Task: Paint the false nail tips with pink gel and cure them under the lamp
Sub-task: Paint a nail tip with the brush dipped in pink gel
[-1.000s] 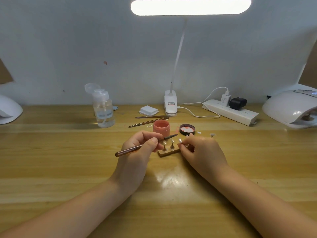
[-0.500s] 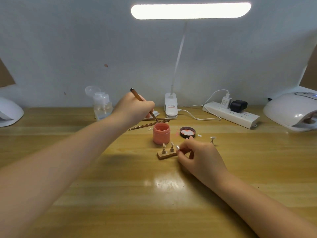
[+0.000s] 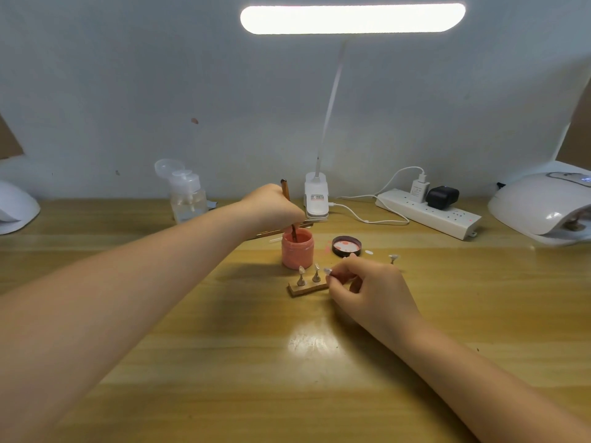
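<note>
Head view: loading of the brush with gel. The brush (image 3: 287, 204) is held in the left hand (image 3: 275, 207), fingers curled round its handle, with the bristle end dipped into the open jar of pink gel (image 3: 297, 251), which stands on the counter (image 3: 224, 362) just behind the wooden holder (image 3: 307, 288). Two nail tips (image 3: 301, 270) are seen upright on pegs in the holder; a third tip (image 3: 327, 270) is pinched on its peg between the fingers of the right hand (image 3: 367, 289), at the holder's right end. The jar lid (image 3: 347, 246) lies just right of the jar, and the curing lamp (image 3: 543, 209) sits at the far right, well apart.

For a good result, only a small bead of gel should be taken up and the excess wiped against the jar rim, so that no drip is carried across the counter. The pinched tip is best kept steady and tilted toward the brush, fingers clear of the surface to be coated. Overloaded bristles are judged the main risk: gel would pool at the tip's edges and cure unevenly.
</note>
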A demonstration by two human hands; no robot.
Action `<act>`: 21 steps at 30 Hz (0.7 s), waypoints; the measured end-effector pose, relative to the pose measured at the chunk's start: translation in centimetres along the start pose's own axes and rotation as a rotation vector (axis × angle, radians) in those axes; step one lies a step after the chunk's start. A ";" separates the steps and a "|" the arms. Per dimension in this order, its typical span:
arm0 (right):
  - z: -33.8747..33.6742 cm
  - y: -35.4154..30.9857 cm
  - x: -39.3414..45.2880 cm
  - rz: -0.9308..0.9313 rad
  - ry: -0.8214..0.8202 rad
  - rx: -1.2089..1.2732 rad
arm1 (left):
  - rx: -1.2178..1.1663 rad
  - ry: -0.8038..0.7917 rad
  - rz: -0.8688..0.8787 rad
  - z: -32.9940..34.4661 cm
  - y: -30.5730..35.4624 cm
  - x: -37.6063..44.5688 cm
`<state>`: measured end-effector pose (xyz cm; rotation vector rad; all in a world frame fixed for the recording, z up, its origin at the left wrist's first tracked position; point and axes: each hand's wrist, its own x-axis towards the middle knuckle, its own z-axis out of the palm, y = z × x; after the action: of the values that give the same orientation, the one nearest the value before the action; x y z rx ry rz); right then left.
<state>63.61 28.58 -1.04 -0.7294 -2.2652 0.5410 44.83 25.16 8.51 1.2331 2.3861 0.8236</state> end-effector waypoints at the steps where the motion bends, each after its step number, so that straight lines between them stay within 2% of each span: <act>1: 0.0 0.0 0.0 -0.003 0.001 0.000 | 0.016 -0.012 -0.012 0.2 0.0 0.0; 5: 0.0 0.0 0.0 -0.014 0.006 0.007 | -0.034 -0.005 -0.041 0.1 0.0 0.2; 12: 0.0 0.2 0.1 -0.016 -0.001 0.009 | -0.453 0.114 -0.147 -2.1 -1.5 -0.7; 18: 0.1 0.3 0.2 -0.021 -0.008 0.012 | -0.624 0.057 -0.215 -2.7 -4.4 -1.6; 21: 0.0 0.3 0.1 -0.031 0.001 0.017 | -0.685 0.083 -0.240 -2.8 -5.2 -1.8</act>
<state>63.60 28.88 -1.17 -0.6850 -2.2643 0.5441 41.13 20.31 7.44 0.6341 1.9731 1.4571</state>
